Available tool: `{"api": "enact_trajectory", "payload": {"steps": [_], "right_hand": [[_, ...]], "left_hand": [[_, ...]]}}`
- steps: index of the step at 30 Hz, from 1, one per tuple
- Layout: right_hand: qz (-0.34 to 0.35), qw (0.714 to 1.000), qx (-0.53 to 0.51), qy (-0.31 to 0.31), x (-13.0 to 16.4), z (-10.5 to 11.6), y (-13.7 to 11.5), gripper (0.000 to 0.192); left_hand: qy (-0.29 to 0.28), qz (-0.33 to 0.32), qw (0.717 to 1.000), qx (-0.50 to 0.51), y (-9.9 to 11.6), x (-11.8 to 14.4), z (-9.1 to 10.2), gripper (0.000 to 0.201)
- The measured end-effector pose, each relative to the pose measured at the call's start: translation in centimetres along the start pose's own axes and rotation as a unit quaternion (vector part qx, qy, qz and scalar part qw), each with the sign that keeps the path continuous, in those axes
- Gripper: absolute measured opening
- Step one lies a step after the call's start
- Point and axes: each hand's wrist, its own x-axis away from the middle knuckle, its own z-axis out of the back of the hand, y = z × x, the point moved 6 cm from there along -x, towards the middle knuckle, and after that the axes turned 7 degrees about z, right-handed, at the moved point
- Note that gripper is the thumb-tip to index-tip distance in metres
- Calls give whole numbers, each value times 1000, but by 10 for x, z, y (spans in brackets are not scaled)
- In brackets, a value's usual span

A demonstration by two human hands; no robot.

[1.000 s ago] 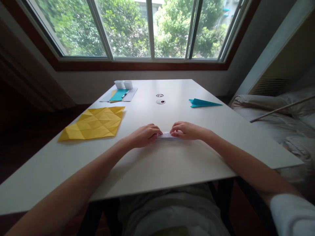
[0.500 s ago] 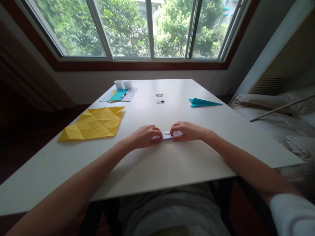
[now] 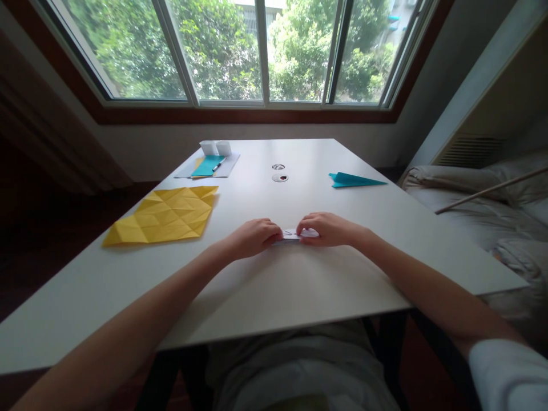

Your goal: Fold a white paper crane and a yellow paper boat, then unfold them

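Note:
A small folded piece of white paper (image 3: 291,234) lies on the white table (image 3: 274,285) in front of me. My left hand (image 3: 252,237) pinches its left end with curled fingers. Pressing on its right end is my right hand (image 3: 327,228), fingers bent over the paper. Most of the paper is hidden under my fingers; only a narrow strip shows between the two hands.
A creased yellow paper sheet (image 3: 165,214) lies at the left. A teal folded paper plane (image 3: 353,180) rests at the right rear. At the back left are a teal sheet with a pen (image 3: 208,165) and two small white boxes (image 3: 215,148). Two round grommets (image 3: 279,173) sit mid-table. A bed (image 3: 492,211) stands on the right.
Both hands have stayed on the white paper, with the fingers shifting slightly and the hands drawing a little closer together. Nothing else on the table has moved.

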Motion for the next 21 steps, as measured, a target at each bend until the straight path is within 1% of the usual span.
{"api": "enact_trajectory", "payload": {"steps": [5, 8, 11, 15, 21], "right_hand": [[-3, 1000, 20, -3, -1, 1, -3, 23], [-22, 1000, 14, 4, -1, 2, -3, 29], [-29, 999, 22, 7, -1, 3, -4, 26], [-4, 997, 76, 2, -3, 2, -10, 21], [31, 991, 134, -5, -5, -1, -17, 22]], "left_hand": [[12, 8, 1000, -16, 0, -1, -1, 22], [15, 9, 1000, -25, 1, 0, -1, 21], [17, 5, 999, -37, 2, 0, 0, 20], [40, 2, 997, -62, 5, 1, 0, 19], [74, 18, 992, -96, 7, 0, -2, 25]]}}
